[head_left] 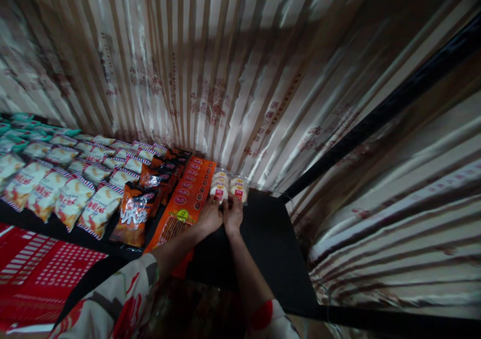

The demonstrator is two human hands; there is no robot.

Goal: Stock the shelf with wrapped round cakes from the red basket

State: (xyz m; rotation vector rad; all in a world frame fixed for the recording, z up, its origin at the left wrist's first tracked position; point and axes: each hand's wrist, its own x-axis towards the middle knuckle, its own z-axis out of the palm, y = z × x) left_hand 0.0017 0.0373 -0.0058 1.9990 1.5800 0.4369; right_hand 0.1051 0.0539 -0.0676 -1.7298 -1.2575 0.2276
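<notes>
Bun packs (pixel 220 182), clear wrappers of round white pieces with red and yellow labels, lie in two short rows side by side, just beyond the fingers and touching them at the near edge. The left hand (pixel 210 216) has its bent fingers on the front of the left row; the right hand (pixel 233 213) has its fingertips at the front of the right row, and the two hands almost meet. Whether the fingers pinch the wrappers or only press against them, I cannot tell, since the hands hide the contact. The step in hand looks like squaring up the front packs; from this pose, a next move would call for light, even pressure, so that the slick wrappers do not slide askew. Beneath the fingers is a black table (pixel 268 233), which runs on to their right. Just left of them lies a column of overlapping orange packets (pixel 192 182), the nearest showing thin brown sticks. Farther left come orange and black bags (pixel 131 213), then rows of white bags (pixel 99 207) with striped edges, and green bags (pixel 28 128) farthest off. Low to the left of the fingers sits a red basket (pixel 48 274). Beyond them hangs a pleated, printed curtain (pixel 210 73), and to their right a dark pole (pixel 376 109) slants across the dim room.
</notes>
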